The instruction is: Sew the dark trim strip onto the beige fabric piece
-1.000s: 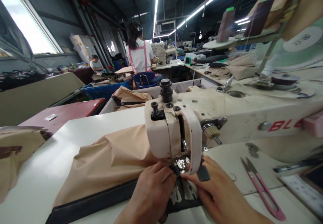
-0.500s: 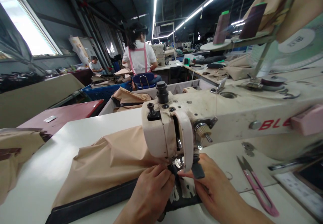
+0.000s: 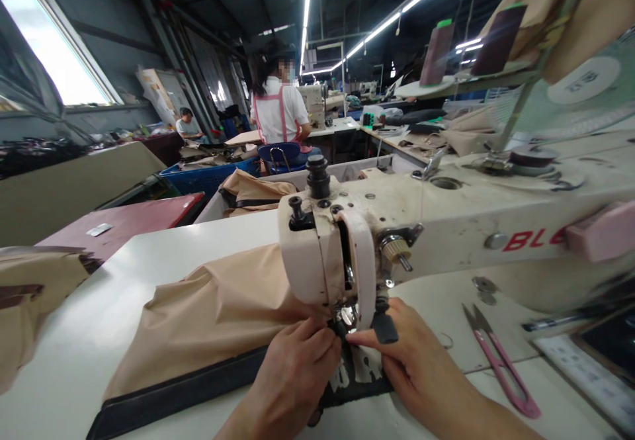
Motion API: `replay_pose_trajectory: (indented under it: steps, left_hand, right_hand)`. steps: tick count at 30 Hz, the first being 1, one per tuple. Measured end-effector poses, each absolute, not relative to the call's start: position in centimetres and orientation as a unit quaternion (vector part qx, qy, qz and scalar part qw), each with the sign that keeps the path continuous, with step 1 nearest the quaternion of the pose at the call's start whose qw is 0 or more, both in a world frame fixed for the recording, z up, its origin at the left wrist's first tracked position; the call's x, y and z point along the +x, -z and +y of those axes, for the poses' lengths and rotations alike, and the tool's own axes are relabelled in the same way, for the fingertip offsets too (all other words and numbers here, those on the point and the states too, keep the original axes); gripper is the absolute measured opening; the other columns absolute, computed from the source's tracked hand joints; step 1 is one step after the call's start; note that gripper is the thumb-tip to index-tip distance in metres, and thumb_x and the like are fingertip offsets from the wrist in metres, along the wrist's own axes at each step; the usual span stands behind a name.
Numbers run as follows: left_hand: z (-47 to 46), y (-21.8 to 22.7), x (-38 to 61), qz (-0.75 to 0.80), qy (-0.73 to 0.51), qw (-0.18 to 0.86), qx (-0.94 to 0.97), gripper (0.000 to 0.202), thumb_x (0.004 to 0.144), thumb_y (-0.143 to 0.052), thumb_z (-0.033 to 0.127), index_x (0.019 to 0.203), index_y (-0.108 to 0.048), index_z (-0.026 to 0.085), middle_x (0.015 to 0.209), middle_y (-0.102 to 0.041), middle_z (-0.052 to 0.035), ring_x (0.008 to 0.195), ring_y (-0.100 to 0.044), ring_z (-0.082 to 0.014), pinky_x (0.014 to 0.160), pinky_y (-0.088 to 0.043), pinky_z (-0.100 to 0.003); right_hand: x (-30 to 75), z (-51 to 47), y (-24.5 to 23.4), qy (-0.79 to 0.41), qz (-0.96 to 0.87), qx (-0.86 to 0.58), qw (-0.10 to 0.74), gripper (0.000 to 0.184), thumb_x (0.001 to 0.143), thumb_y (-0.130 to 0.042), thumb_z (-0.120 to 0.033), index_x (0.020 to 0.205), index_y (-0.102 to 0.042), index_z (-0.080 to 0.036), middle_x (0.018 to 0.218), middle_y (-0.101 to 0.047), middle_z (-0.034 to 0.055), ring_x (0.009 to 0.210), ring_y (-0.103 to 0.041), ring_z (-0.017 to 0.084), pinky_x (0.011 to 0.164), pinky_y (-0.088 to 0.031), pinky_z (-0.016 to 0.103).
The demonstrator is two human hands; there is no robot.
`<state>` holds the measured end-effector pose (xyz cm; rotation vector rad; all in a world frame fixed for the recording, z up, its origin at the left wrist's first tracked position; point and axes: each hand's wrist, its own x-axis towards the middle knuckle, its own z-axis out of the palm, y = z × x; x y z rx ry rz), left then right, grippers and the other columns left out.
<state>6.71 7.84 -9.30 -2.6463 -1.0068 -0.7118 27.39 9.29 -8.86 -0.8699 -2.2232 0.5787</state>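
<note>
A tan fabric piece (image 3: 218, 301) with a black band (image 3: 183, 385) along its near edge lies on the white table, its right end running under the sewing machine (image 3: 307, 255). My left hand (image 3: 297, 374) pinches the dark edge of this piece just left of the presser foot (image 3: 348, 316). On the other side of the foot, my right hand (image 3: 421, 360) has its index finger stretched toward the needle area and its thumb lower down, apart from it. The machine's front hides some of its fingers. Below both hands shows a worn dark plate (image 3: 357, 390).
Pink-handled thread snips (image 3: 501, 364) lie right of my right hand. More tan fabric (image 3: 37, 308) rests at the left edge. Behind the machine stand a bin with tan pieces (image 3: 258, 188) and a blue basket (image 3: 211, 178). A co-worker (image 3: 282, 112) sits beyond; thread cones (image 3: 436, 53) stand upper right.
My hands hold nearly the same place at the presser foot. The view has shifted slightly, and the seated co-worker has leaned a little to the right.
</note>
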Motion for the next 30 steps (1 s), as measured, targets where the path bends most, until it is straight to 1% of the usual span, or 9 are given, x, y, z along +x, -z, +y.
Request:
replay_pose_trajectory:
  steps: [6,10,14,18,21,23,25,27,30]
  left_hand:
    - [7.6,8.7,6.6,-0.382,0.233,0.043,-0.893,0.029,0.093,-0.034,0.018,0.091,-0.063,0.018,0.078,-0.063,-0.0046,0.078,-0.059,-0.0156,0.072,-0.053,-0.025]
    - [7.6,9.1,6.3,-0.370,0.253,0.038,-0.893,0.027,0.093,-0.037,0.018,0.091,-0.064,0.017,0.079,-0.064,-0.0047,0.079,-0.059,-0.0152,0.071,-0.053,-0.024]
    - [7.7,9.4,6.2,-0.367,0.255,0.063,-0.892,0.025,0.092,-0.038,0.018,0.092,-0.063,0.016,0.083,-0.066,-0.0047,0.078,-0.060,-0.0165,0.067,-0.055,-0.026]
    - [8.3,9.2,6.1,-0.367,0.254,0.068,-0.892,0.026,0.092,-0.038,0.018,0.088,-0.064,0.018,0.079,-0.067,-0.0027,0.074,-0.062,-0.0167,0.063,-0.054,-0.028]
    - [9.1,9.4,6.0,-0.374,0.266,0.071,-0.886,0.029,0.093,-0.035,0.019,0.086,-0.063,0.017,0.079,-0.067,-0.0030,0.073,-0.062,-0.0169,0.063,-0.054,-0.028]
    - [9.6,9.6,5.8,-0.379,0.273,0.072,-0.881,0.031,0.095,-0.033,0.020,0.088,-0.062,0.016,0.080,-0.067,-0.0037,0.074,-0.062,-0.0158,0.065,-0.054,-0.028]
    - [9.9,9.6,5.5,-0.383,0.276,0.070,-0.879,0.026,0.095,-0.036,0.021,0.095,-0.061,0.015,0.085,-0.066,-0.0039,0.075,-0.062,-0.0140,0.068,-0.054,-0.028]
    - [10.1,9.3,5.4,-0.386,0.277,0.071,-0.877,0.020,0.094,-0.044,0.025,0.102,-0.059,0.014,0.093,-0.064,-0.0044,0.077,-0.062,-0.0131,0.070,-0.053,-0.029]
    - [10.1,8.7,5.3,-0.383,0.283,0.075,-0.876,0.023,0.091,-0.051,0.033,0.105,-0.058,0.016,0.101,-0.062,-0.0056,0.081,-0.062,-0.0137,0.070,-0.054,-0.031]
  right_hand:
    - [27.2,9.2,8.6,-0.205,-0.863,-0.334,0.320,0.055,0.067,-0.044,0.006,0.107,-0.061,-0.026,0.099,-0.054,0.0066,0.094,-0.046,0.026,0.076,-0.041,0.043]
    - [27.3,9.3,9.1,-0.182,-0.879,-0.314,0.309,0.049,0.075,-0.046,0.003,0.112,-0.060,-0.026,0.104,-0.055,0.0086,0.098,-0.046,0.027,0.082,-0.040,0.045]
    - [27.2,9.5,9.4,-0.155,-0.886,-0.298,0.319,0.043,0.080,-0.046,-0.001,0.113,-0.060,-0.025,0.105,-0.057,0.0096,0.100,-0.047,0.027,0.084,-0.039,0.045]
    - [27.1,9.4,9.5,-0.157,-0.884,-0.315,0.306,0.047,0.079,-0.045,0.001,0.116,-0.058,-0.024,0.110,-0.054,0.0103,0.101,-0.045,0.027,0.086,-0.038,0.047]
    - [27.1,9.1,9.4,-0.176,-0.874,-0.335,0.305,0.046,0.078,-0.046,0.001,0.115,-0.058,-0.023,0.110,-0.053,0.0104,0.101,-0.046,0.027,0.085,-0.039,0.046]
    - [27.2,8.9,9.3,-0.189,-0.863,-0.346,0.317,0.046,0.076,-0.046,0.003,0.111,-0.060,-0.023,0.109,-0.053,0.0096,0.101,-0.046,0.026,0.085,-0.039,0.045]
    - [27.2,8.9,9.2,-0.195,-0.858,-0.344,0.329,0.047,0.074,-0.045,0.003,0.110,-0.060,-0.023,0.109,-0.053,0.0093,0.101,-0.047,0.027,0.084,-0.040,0.045]
    - [27.2,9.0,9.1,-0.197,-0.856,-0.343,0.332,0.049,0.073,-0.044,0.003,0.110,-0.060,-0.024,0.108,-0.053,0.0089,0.100,-0.047,0.027,0.083,-0.040,0.046]
    - [27.2,9.2,9.1,-0.196,-0.854,-0.349,0.332,0.051,0.070,-0.043,0.004,0.108,-0.061,-0.025,0.107,-0.052,0.0082,0.101,-0.046,0.027,0.085,-0.039,0.047]
